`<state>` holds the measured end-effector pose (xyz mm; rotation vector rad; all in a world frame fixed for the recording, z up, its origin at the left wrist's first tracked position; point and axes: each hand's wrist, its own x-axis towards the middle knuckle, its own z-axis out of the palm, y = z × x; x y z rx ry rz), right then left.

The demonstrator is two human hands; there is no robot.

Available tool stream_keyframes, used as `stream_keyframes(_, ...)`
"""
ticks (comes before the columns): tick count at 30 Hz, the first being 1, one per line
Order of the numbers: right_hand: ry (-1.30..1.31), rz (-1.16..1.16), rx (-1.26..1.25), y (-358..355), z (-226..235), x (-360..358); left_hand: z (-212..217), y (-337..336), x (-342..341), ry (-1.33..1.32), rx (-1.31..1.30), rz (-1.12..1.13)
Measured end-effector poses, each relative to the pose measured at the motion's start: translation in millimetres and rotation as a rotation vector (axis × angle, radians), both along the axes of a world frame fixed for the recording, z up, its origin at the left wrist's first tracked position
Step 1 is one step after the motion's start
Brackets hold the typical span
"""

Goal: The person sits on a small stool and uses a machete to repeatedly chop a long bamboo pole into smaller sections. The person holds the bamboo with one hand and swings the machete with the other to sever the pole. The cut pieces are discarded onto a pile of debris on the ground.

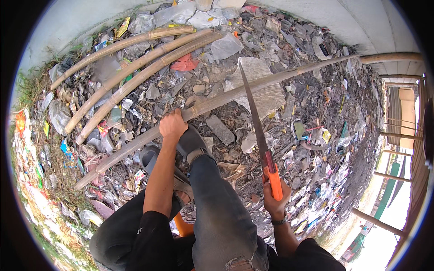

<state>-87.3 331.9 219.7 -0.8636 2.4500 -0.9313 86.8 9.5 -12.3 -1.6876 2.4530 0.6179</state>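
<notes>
A long bamboo pole [217, 103] runs slantwise across the ground, from the lower left to the upper right. My left hand [173, 126] is closed round it, just beside my grey shoe [190, 141]. In my right hand [275, 198] is a handsaw [257, 119], gripped by its orange handle. Its long dark blade points away from me and passes over the pole, right of my left hand; whether the teeth touch the bamboo I cannot tell. Under the pole there lies a pale, flat, rough slab [273, 97].
Three cut bamboo lengths [149, 61] lie side by side at the far left. Rubble and plastic litter cover the ground, with a grey brick [220, 129] near my shoe. A pale wall [316, 16] stands at the back; wooden posts [377, 221] show at the right.
</notes>
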Motion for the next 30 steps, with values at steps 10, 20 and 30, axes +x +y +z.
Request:
stream_keyframes(10, -0.206, 0.139, 0.001, -50, -19, 42, -22, 7, 8, 0.086, -0.178, -0.008)
stream_keyframes(20, -0.200, 0.140, 0.071, -42, -11, 39, -19, 16, 15, 0.146, -0.166, -0.004)
stream_keyframes(30, -0.189, 0.267, 0.012, -21, -10, 37, -13, 19, 51, 0.197, -0.215, -0.020)
